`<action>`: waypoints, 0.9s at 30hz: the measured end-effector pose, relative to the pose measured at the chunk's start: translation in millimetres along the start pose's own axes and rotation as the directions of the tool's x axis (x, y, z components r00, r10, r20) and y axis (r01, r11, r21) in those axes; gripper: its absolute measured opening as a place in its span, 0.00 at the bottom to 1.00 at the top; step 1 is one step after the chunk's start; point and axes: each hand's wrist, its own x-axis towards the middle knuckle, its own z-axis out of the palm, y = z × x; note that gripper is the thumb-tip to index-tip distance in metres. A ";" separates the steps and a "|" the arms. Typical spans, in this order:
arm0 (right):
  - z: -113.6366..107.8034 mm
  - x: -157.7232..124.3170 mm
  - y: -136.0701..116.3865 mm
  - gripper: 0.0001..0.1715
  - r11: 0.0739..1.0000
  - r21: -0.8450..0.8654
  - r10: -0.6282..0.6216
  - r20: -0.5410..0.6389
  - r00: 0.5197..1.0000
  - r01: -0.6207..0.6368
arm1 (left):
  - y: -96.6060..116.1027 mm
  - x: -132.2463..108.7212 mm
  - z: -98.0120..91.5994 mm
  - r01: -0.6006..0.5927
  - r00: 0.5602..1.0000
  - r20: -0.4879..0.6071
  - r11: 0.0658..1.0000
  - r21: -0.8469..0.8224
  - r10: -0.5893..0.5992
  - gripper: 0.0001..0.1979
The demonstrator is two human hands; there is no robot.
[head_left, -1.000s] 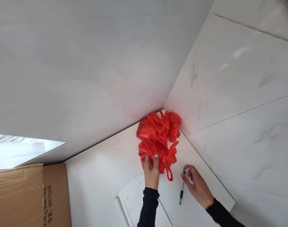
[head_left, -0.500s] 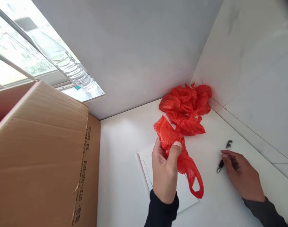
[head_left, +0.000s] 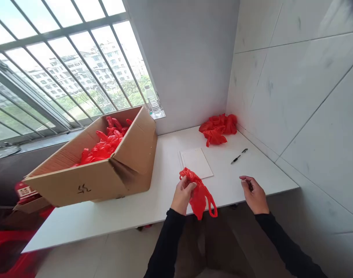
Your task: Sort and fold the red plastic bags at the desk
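Left hand (head_left: 182, 194): fingers pinching red plastic bag (head_left: 200, 193), just before notepad (head_left: 196, 163).
Right hand (head_left: 255, 195): fingers loosely curled, empty, right of notepad.
Pen (head_left: 238, 156): right of notepad.
Bag pile (head_left: 218, 128): behind notepad.
Cardboard box (head_left: 107, 164): left of notepad.

Crumpled red plastic bag (head_left: 198, 192), handles dangling, over the white counter's (head_left: 153, 200) front edge

The left hand (head_left: 182, 195) pinches a crumpled red plastic bag (head_left: 198, 192) over the near edge of the white table (head_left: 153, 200), its handle loops hanging past the edge. The right hand (head_left: 254, 195), loosely curled and empty, hovers over the near right corner. A white notepad (head_left: 196, 163) lies mid-table, a black pen (head_left: 238, 156) right of it. A heap of red plastic bags (head_left: 218, 128) fills the far right corner. An open brown cardboard box (head_left: 127, 162) holding more red bags sits at the left.
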 end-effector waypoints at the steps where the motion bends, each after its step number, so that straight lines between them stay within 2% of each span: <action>1: -0.6 -7.2 -6.7 0.24 1.000 0.018 -0.020 0.033 0.999 0.020 | -0.7 -6.7 -1.4 -0.008 1.000 0.017 0.999 0.038 0.007 0.10; 3: 2.8 -16.1 -26.9 0.23 0.995 0.064 -0.084 0.124 0.989 0.076 | 0.2 -16.0 -3.4 -0.026 0.998 0.055 0.993 0.114 0.019 0.09; 5: 11.8 -19.9 -54.7 0.22 0.979 0.125 -0.185 0.224 0.957 0.160 | 3.6 -20.7 -5.4 -0.049 0.995 0.092 0.980 0.193 0.032 0.08; 7: 24.3 -20.7 -84.5 0.20 0.945 0.193 -0.315 0.313 0.896 0.264 | 8.1 -21.6 -8.0 -0.075 0.991 0.131 0.959 0.273 0.040 0.07; 10: 43.5 -18.4 -118.7 0.20 0.873 0.282 -0.485 0.405 0.775 0.399 | 15.4 -18.3 -14.2 -0.114 0.980 0.194 0.921 0.373 0.043 0.06; 12: 53.3 -15.4 -130.1 0.19 0.848 0.300 -0.529 0.425 0.735 0.437 | 19.4 -14.6 -19.6 -0.140 0.973 0.225 0.894 0.425 0.045 0.07; 14: 59.8 -11.8 -134.5 0.16 0.853 0.284 -0.521 0.421 0.743 0.437 | 21.7 -11.0 -25.7 -0.163 0.970 0.235 0.868 0.470 0.054 0.09; 16: 63.3 -7.9 -135.7 0.13 0.873 0.256 -0.487 0.403 0.775 0.415 | 21.8 -7.8 -31.5 -0.173 0.973 0.220 0.842 0.511 0.067 0.15; 19: 65.2 -0.5 -135.7 0.11 0.902 0.218 -0.429 0.370 0.824 0.372 | 19.5 -1.5 -38.5 -0.185 0.982 0.138 0.806 0.562 0.130 0.22; 23: 61.0 14.6 -126.4 0.10 0.943 0.149 -0.330 0.340 0.881 0.296 | 18.7 14.7 -44.7 -0.242 0.958 0.030 0.748 0.618 0.285 0.06; 24: 58.3 18.8 -121.5 0.10 0.955 0.127 -0.296 0.335 0.894 0.269 | 18.9 20.0 -46.2 -0.250 0.951 0.014 0.741 0.624 0.309 0.04; 27: 48.5 29.6 -106.7 0.10 0.980 0.058 -0.200 0.328 0.923 0.191 | 18.3 36.3 -50.5 -0.243 0.940 -0.043 0.755 0.609 0.337 0.07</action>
